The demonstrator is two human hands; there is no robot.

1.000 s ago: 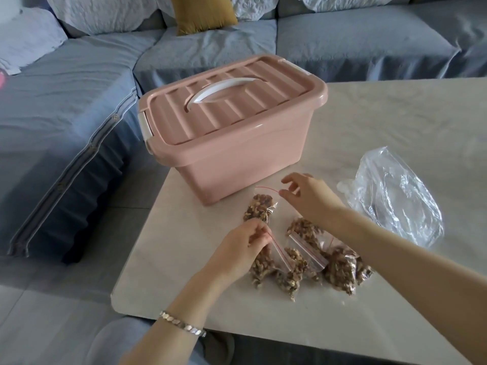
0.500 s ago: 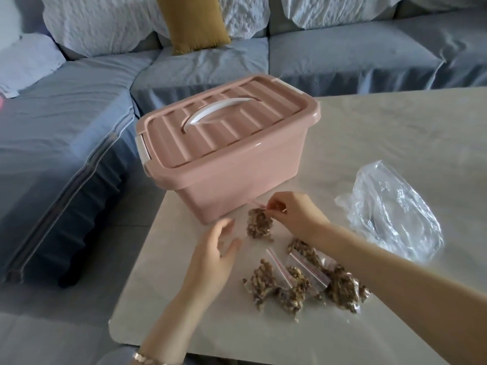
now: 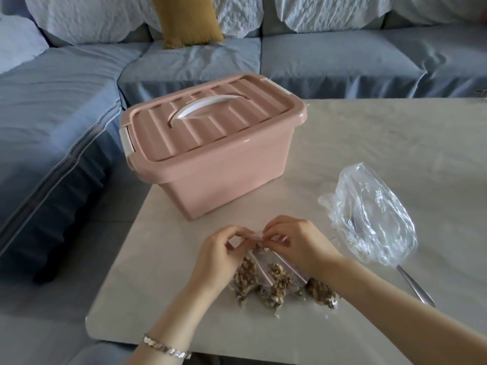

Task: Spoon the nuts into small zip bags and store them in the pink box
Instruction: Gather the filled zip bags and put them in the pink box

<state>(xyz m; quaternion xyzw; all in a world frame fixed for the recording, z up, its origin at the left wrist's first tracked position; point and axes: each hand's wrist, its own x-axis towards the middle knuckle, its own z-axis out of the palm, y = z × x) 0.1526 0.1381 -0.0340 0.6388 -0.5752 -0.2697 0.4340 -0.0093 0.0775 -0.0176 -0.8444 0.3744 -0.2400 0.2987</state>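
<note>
We pinch zip bag [image 3: 257,239] strip, left hand [image 3: 220,255] and right hand [image 3: 295,239] both gripping it, near table edge. Filled bags [image 3: 276,281] wait beneath; pink box [image 3: 210,143] lidded. Storing remains, we reckon.

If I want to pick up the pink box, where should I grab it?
Take the white handle on the lid of the pink box, reaching down from above. It arches up over a dip in the lid, so fingers can probably curl under it. The lid is on and a white clip sits at the end, though I cannot tell if it is latched, so lift gently.
</note>
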